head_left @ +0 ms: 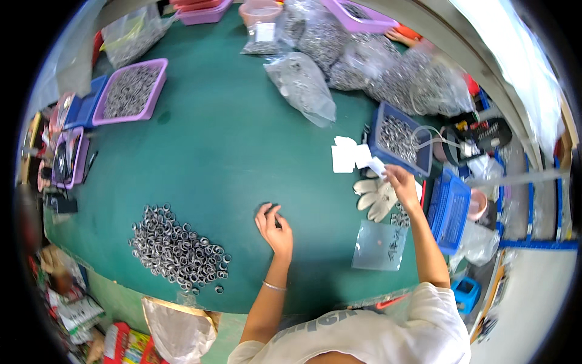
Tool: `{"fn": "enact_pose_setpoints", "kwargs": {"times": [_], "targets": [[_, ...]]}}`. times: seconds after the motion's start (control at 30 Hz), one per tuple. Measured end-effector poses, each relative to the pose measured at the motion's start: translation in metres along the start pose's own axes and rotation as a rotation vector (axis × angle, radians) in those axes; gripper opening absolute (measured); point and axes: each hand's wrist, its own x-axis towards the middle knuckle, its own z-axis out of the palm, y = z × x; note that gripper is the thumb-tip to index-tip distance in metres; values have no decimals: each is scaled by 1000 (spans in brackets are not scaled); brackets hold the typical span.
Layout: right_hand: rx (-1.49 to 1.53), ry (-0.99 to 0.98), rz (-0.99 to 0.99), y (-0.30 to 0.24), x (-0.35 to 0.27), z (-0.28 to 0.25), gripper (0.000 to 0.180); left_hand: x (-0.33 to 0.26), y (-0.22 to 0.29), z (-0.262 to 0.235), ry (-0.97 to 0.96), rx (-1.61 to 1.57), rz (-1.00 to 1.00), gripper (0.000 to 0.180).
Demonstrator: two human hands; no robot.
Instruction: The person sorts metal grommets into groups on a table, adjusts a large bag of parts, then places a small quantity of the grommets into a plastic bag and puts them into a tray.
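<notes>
My right hand (401,183) pinches a small white card (377,167) at the right of the table, beside several other white cards (344,158). Below it lie a pale work glove (377,200) and a few loose metal rings (400,217). A clear plastic bag (379,246) with dark handwriting is flat on the table nearer to me. My left hand (276,232) rests on the green tabletop near the middle, fingers loosely bent and apart, holding nothing. To its left spreads a heap of small metal rings (179,249).
A blue bin of metal parts (397,138) stands beyond my right hand, a blue basket (448,209) beside it. Full bags of parts (376,60) line the far right, where another person's hand (404,37) shows. A purple tray of parts (130,91) sits far left.
</notes>
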Motion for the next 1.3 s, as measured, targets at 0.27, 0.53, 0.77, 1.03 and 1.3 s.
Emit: {"fn": "enact_pose_setpoints", "kwargs": {"times": [0.27,0.53,0.77,1.03,1.3], "targets": [[-350,314,104,84,-136,-21,15,-7,-2,1,-24,41,45,20],[-289,470,-67,106,-130,-1,21,-10,-11,2,-47,111,161,24],[-417,609,-134,125,-162,-11,30,-8,-21,-18,-59,-190,92,28],[-354,462,-168,170,-163,-30,83,-121,26,-108,-389,-142,259,32],[-468,331,-136,161,-125,-14,99,-176,-1,-153,-252,-41,251,34]]}}
